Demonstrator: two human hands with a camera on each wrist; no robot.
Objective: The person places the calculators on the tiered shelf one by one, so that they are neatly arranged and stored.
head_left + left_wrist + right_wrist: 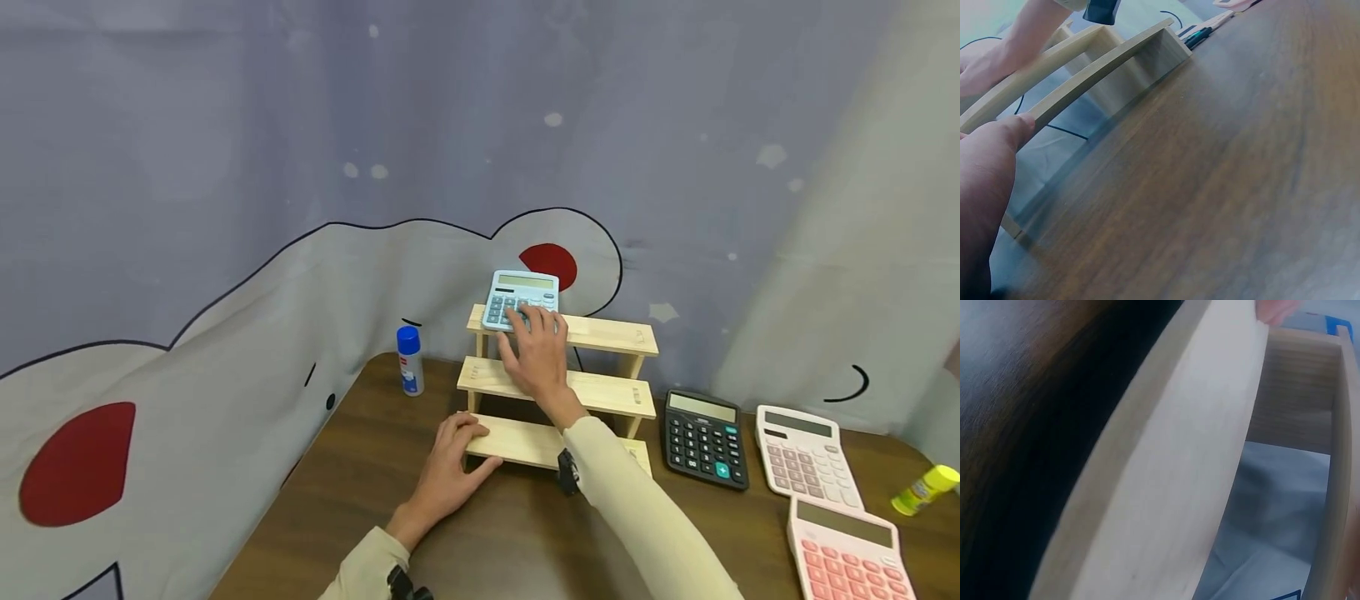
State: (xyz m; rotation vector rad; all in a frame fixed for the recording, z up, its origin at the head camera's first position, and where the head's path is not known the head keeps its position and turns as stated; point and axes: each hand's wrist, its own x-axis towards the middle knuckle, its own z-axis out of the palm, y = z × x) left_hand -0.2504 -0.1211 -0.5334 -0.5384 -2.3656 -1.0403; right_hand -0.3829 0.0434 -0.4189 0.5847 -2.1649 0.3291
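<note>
A light blue calculator (pixel 522 298) leans back on the top tier of a three-step wooden display stand (pixel 600 390). My right hand (pixel 538 357) reaches over the stand, its spread fingertips touching the calculator's lower keys. At the left end of the lowest step, my left hand (pixel 446 468) grips the plank. In the left wrist view its thumb (pixel 1019 125) lies against the plank's front edge. A fingertip (pixel 1275 309) shows at the rear edge in the right wrist view. The right fingers are out of sight in that view.
Right of the stand lie a black calculator (pixel 705 440), a white-and-pink calculator (pixel 808 457) and a pink calculator (pixel 851 550). A yellow glue stick (pixel 926 489) lies farther right. A blue-capped bottle (pixel 410 361) stands left. A patterned curtain (pixel 420 125) hangs behind the wooden table (pixel 330 508).
</note>
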